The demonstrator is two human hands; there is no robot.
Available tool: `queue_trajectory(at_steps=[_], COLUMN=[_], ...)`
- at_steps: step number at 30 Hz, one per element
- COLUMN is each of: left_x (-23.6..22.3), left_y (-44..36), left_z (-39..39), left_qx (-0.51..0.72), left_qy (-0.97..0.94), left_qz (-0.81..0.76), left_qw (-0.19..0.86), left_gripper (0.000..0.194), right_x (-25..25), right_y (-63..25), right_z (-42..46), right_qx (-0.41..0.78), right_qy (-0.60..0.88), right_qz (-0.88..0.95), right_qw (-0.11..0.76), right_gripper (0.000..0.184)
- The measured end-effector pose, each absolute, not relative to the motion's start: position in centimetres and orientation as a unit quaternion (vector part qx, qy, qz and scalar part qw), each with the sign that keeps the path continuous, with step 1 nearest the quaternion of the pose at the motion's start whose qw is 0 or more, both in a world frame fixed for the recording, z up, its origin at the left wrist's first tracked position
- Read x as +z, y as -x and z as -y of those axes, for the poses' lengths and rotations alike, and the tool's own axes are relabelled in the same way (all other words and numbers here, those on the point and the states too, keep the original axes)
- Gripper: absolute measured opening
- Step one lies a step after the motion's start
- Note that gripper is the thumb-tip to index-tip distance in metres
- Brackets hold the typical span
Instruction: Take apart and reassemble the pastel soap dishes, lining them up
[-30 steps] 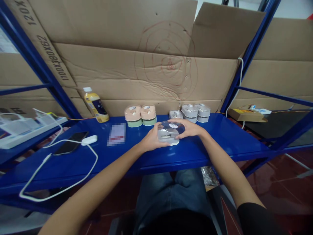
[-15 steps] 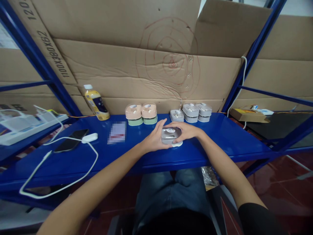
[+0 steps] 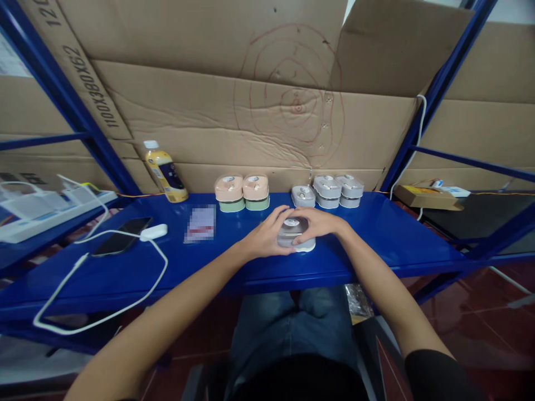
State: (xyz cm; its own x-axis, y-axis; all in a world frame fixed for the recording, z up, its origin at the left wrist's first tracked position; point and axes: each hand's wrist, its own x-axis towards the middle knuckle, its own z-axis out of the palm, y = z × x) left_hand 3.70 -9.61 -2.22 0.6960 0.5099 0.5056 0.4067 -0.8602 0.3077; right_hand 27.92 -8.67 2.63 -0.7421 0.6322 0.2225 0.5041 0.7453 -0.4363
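Between my hands, near the table's front edge, is a small grey box [image 3: 292, 236] with a clear lid and a round white label on top. My left hand [image 3: 267, 234] is wrapped round its left side, the thumb along the front. From the right, my right hand [image 3: 320, 224] grips the same box, thumb at the front and fingers behind. A pale rim shows under the box at its lower right. Behind my hands stand several like grey boxes [image 3: 327, 189], some stacked in pairs. Two stacks of pink boxes [image 3: 229, 188] on green ones [image 3: 232, 206] stand left of them.
The blue table [image 3: 397, 239] holds a yellow drink bottle [image 3: 167, 172], a blurred card [image 3: 200, 224], a black phone [image 3: 121, 238] and a white cable [image 3: 165, 273]. A power strip [image 3: 50, 217] lies at far left. A cardboard wall [image 3: 188, 111] rises behind; blue posts [image 3: 438, 83] flank the table.
The box has shifted slightly within my hands, and more of its pale lower edge shows at the right. Both hands keep their grip. The camera view has tilted slightly.
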Motion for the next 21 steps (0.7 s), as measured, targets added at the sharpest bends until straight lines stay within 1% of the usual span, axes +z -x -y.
queue_trajectory(at_steps=[3, 7, 10, 12, 14, 15, 17, 18, 19, 20, 21], left_x=[-1.8, -1.7, -1.9, -2.2, -2.5, -2.7, -3.0, -3.1, -3.2, -3.2, -3.2], left_y=[-3.8, -3.8, -3.2, -2.5, -1.7, -1.3, -0.8, -0.7, -0.6, -0.7, -0.7], left_z=[10.1, 10.2, 9.4, 8.4, 7.2, 6.7, 5.8, 5.6, 5.4, 5.4, 5.4], left_qx=[0.289, 0.287, 0.289, 0.297, 0.313, 0.32, 0.33, 0.335, 0.341, 0.349, 0.358], left_qy=[-0.924, -0.925, -0.917, -0.905, -0.89, -0.885, -0.877, -0.874, -0.87, -0.864, -0.855], left_qz=[-0.241, -0.237, -0.258, -0.284, -0.309, -0.317, -0.32, -0.318, -0.316, -0.317, -0.322], left_qw=[0.067, 0.071, 0.099, 0.113, 0.119, 0.121, 0.136, 0.149, 0.163, 0.177, 0.19], left_gripper=[0.113, 0.107, 0.104, 0.102, 0.092, 0.082, 0.062, 0.055, 0.052, 0.054, 0.061], right_x=[2.5, 2.2, 2.0, 2.0, 2.1, 2.1, 2.1, 2.1, 2.1, 2.0, 2.0], right_y=[-27.9, -27.8, -27.8, -28.0, -28.2, -28.3, -28.4, -28.4, -28.3, -28.2, -28.0], right_z=[8.9, 9.4, 9.9, 10.1, 10.1, 10.1, 10.1, 10.1, 10.1, 10.1, 10.2], right_qx=[0.166, 0.141, 0.126, 0.121, 0.121, 0.122, 0.119, 0.116, 0.111, 0.107, 0.101], right_qy=[0.312, 0.311, 0.333, 0.362, 0.379, 0.382, 0.386, 0.392, 0.402, 0.412, 0.423], right_qz=[0.918, 0.923, 0.919, 0.909, 0.902, 0.901, 0.9, 0.898, 0.895, 0.892, 0.888], right_qw=[0.179, 0.179, 0.171, 0.166, 0.164, 0.164, 0.163, 0.161, 0.157, 0.152, 0.148], right_gripper=[0.074, 0.08, 0.089, 0.1, 0.112, 0.116, 0.118, 0.118, 0.117, 0.116, 0.116])
